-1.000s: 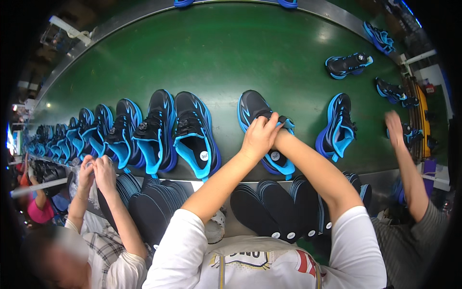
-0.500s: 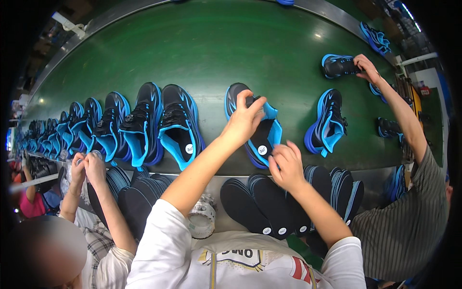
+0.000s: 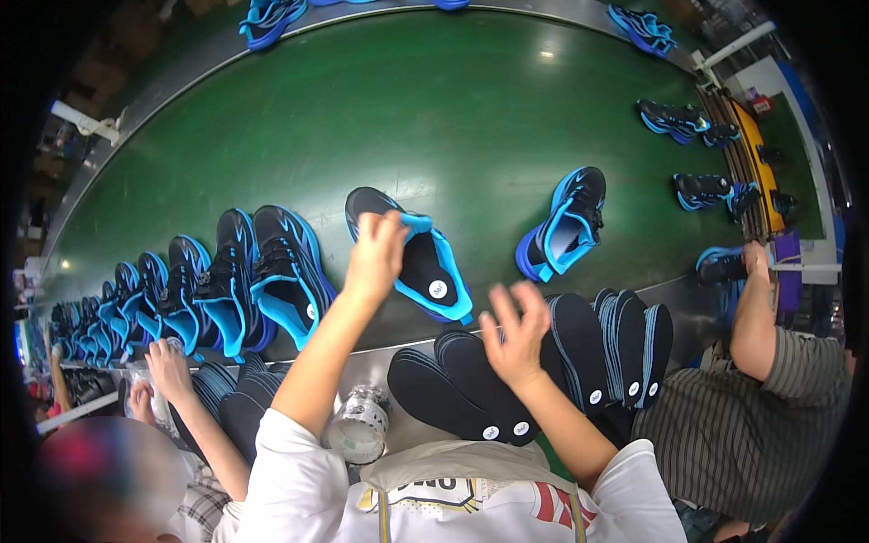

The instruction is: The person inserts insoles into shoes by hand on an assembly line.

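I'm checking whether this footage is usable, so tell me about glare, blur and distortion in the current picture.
Head view: small bright glare spot on the green belt; head view: the belt's far edge bows and the picture's corners go black; head view: the left hand looks slightly smeared, the shoe at its fingers sharper.

The blurred left grip (image 3: 373,258) hides part of the shoe (image 3: 425,262), and the top edge crops more shoes (image 3: 450,4).

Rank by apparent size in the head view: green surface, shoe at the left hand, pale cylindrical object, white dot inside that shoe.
1. Green surface
2. Shoe at the left hand, partly hidden by it
3. Pale cylindrical object
4. White dot
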Demonstrator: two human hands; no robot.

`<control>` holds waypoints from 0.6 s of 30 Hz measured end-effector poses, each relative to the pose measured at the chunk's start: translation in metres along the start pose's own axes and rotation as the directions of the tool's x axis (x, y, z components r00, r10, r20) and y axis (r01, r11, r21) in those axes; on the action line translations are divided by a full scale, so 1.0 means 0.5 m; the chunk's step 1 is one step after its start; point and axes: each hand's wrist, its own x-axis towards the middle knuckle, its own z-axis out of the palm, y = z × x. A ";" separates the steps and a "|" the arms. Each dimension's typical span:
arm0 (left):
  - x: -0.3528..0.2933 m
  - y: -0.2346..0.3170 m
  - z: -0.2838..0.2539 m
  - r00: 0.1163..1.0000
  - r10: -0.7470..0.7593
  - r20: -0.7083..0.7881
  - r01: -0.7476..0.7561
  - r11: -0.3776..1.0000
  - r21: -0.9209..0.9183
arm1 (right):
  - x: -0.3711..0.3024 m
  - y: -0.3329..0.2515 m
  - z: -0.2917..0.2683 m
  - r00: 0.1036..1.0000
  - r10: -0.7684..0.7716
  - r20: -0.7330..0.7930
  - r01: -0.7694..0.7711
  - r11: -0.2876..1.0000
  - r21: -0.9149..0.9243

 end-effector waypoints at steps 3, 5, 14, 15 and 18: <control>-0.001 -0.020 0.007 0.999 0.014 -0.039 -0.015 1.000 -0.014 | 0.053 0.065 0.001 0.902 0.395 -0.176 -0.411 0.909 -0.067; -0.006 -0.022 0.019 0.998 0.014 -0.055 -0.016 0.999 -0.037 | 0.070 0.125 0.021 0.819 0.543 -0.185 -0.572 0.798 -0.189; -0.007 -0.029 0.022 0.998 0.044 0.038 -0.043 0.998 -0.044 | 0.035 0.140 -0.003 0.954 0.088 0.286 -0.198 0.903 0.382; -0.005 -0.029 0.014 0.998 0.047 0.036 -0.046 0.998 -0.039 | 0.031 0.120 -0.021 0.930 0.049 0.364 -0.190 0.912 0.364; 0.003 -0.022 -0.010 0.994 -0.070 0.088 0.075 0.995 -0.064 | -0.014 0.103 -0.095 0.935 0.082 0.344 -0.205 0.918 0.340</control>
